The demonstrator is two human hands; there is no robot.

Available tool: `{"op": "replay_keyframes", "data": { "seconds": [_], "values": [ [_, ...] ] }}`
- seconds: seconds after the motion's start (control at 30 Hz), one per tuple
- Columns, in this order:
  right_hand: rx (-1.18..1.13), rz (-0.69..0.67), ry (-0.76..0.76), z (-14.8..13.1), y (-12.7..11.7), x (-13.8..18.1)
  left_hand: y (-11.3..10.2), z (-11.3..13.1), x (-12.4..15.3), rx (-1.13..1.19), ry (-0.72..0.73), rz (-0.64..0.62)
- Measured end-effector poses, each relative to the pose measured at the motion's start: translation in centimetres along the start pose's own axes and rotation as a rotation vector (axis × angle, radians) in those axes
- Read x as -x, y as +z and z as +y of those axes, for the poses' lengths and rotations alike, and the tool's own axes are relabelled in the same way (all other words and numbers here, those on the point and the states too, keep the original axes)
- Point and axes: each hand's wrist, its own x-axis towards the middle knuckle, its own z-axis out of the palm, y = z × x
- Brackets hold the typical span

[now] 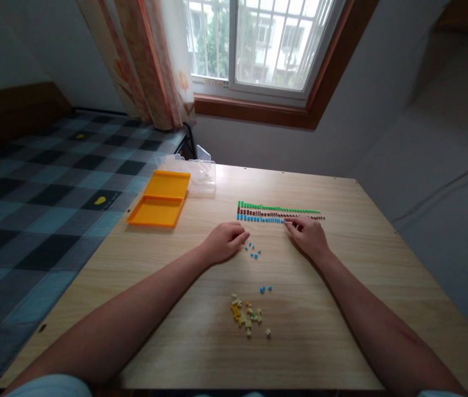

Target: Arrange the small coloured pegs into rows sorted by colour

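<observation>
Three rows of tiny toy building bricks lie across the table: a green row (275, 208), a dark brown row (263, 214) and a blue row (258, 219). My right hand (308, 236) has its fingertips pinched at the right end of the blue row, apparently on a tiny blue brick that the fingers mostly cover. On the tabletop to the left, my left hand (226, 241) rests with fingers curled closed; whatever they may hold is hidden. Several loose blue bricks (256, 256) are scattered just right of it.
Nearer to me are a few more blue bricks (263, 289) and a pile of yellow and cream bricks (248, 324). An opened orange case (159, 210) and clear plastic boxes (203, 179) stand at the back left of the wooden table (361, 220). A bed (52, 182) adjoins the left side.
</observation>
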Motion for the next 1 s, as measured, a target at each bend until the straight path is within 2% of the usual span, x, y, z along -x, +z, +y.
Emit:
{"op": "replay_keyframes", "data": {
  "seconds": [0.2,0.37,0.53,0.7,1.0],
  "values": [
    [-0.148,-0.234,-0.338,-4.4,0.1,2.1,0.2,-0.1,0.3,-0.129,0.045,0.032],
    [-0.148,-0.312,-0.453,-5.8,0.8,2.6,0.3,-0.5,0.5,-0.205,0.104,0.008],
    [-0.072,-0.328,-0.472,-5.8,0.9,2.5,0.3,-0.6,0.5,-0.235,0.111,-0.012],
    [-0.042,-0.304,-0.423,-5.0,0.3,2.2,0.2,-0.3,0.6,-0.299,0.112,-0.017],
    [0.098,-0.250,-0.280,0.1,-1.8,0.7,0.0,0.0,0.7,-0.376,0.105,-0.021]
  ]
}}
